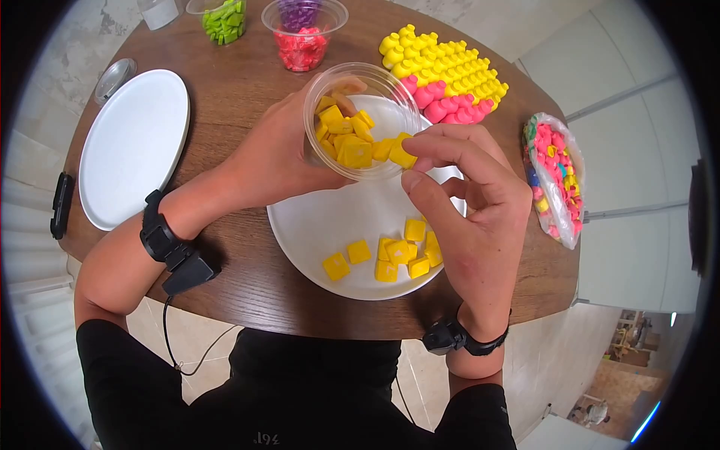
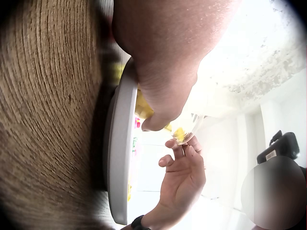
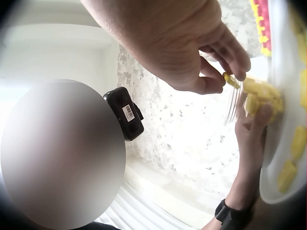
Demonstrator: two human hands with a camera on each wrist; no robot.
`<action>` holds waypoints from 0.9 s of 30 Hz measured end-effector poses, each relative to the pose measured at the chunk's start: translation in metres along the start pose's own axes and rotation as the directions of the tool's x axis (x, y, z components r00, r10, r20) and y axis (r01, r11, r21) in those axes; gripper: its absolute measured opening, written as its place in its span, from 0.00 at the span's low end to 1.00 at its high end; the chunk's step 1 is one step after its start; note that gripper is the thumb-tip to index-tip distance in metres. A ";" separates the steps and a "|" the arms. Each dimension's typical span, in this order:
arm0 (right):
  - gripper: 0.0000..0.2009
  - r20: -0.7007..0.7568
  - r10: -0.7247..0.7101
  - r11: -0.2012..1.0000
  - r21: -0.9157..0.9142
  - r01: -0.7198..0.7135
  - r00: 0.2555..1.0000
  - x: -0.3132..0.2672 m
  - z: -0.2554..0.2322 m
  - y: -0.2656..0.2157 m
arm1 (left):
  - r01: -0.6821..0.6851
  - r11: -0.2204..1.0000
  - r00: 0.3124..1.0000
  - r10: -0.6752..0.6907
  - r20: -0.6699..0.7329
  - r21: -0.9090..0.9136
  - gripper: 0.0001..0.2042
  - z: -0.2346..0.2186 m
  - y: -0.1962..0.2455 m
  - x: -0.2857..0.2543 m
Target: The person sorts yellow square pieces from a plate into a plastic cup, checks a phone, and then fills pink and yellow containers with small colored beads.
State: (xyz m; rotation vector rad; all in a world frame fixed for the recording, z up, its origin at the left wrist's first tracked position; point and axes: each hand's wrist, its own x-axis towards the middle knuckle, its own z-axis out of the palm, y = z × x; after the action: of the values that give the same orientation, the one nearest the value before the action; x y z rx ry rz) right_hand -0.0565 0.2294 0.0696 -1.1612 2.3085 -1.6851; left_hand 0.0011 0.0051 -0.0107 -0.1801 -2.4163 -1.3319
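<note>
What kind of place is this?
Maybe a craft or sorting room, but I can't tell if it's in a home or a workshop. A wooden table holds white plates and a bag of bright pieces, and someone holds a cup of yellow squares.

Brown wooden table (image 1: pixel 255 304), pale tiled floor (image 1: pixel 424 382), patchy whitish wall (image 3: pixel 168 143).

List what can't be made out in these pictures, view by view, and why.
Head: the tub of purple pieces, cut off by the top edge.
Head: the lower yellow pieces in the clear cup, hidden under those on top.
Head: part of the round plate, behind the right hand.
Left wrist: the cup's count of pieces, too small and blurred.
</note>
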 end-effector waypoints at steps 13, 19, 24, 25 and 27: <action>0.08 -0.011 0.029 0.996 -0.088 -0.030 1.000 0.001 -0.005 0.001 | -0.004 1.000 1.000 0.004 -0.012 0.014 0.44 0.000 0.001 0.000; 0.07 0.062 0.125 0.943 -0.318 -0.099 0.990 0.003 -0.017 0.016 | 0.017 0.999 1.000 -0.016 -0.010 0.043 0.43 -0.001 0.002 0.001; 0.10 0.208 0.289 0.793 -0.598 -0.112 0.934 -0.001 -0.015 0.011 | 0.016 0.999 1.000 -0.016 -0.013 0.044 0.42 -0.001 0.003 0.001; 0.11 0.264 0.298 0.776 -0.627 -0.071 0.918 -0.002 -0.014 0.011 | 0.038 0.999 0.999 -0.038 0.000 0.026 0.41 -0.001 0.004 0.001; 0.11 0.298 0.289 0.778 -0.627 -0.042 0.910 -0.004 -0.012 0.010 | 0.011 0.999 1.000 -0.011 -0.010 0.040 0.41 -0.001 0.001 0.001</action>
State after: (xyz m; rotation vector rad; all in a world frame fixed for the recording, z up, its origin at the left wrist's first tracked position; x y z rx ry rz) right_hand -0.0641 0.2429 0.0649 -1.1670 2.6455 -0.5584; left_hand 0.0011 0.0047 -0.0090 -0.1495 -2.4367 -1.2853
